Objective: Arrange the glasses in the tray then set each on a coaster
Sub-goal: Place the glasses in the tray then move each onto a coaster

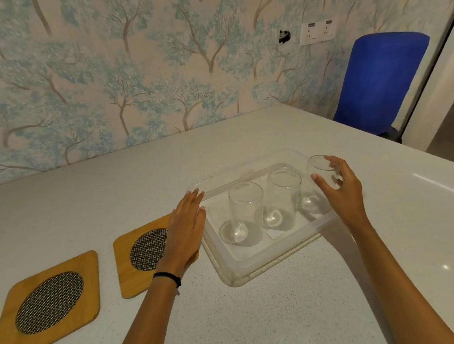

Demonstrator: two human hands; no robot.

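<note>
Head view: two square wooden mesh-centred coasters (pixel 49 299) lie at 8 o'clock from the clear plastic tray (pixel 266 255). The left hand (pixel 187 228), fingers straight, rests over the nearer one. Three clear glasses (pixel 246 213) stand in the tray, and the right hand (pixel 342 190) curls its fingers round the 2 o'clock glass (pixel 314 200).

This looks like a room in a home, likely a kitchen or dining corner: pale blue tree-patterned wallpaper (pixel 107 86) behind a speckled white counter (pixel 257 317), a white socket plate (pixel 318 32) on that wall, a blue chair (pixel 380 80) at the counter's far end, and wooden coasters (pixel 52 299) with mesh centres on the counter
</note>
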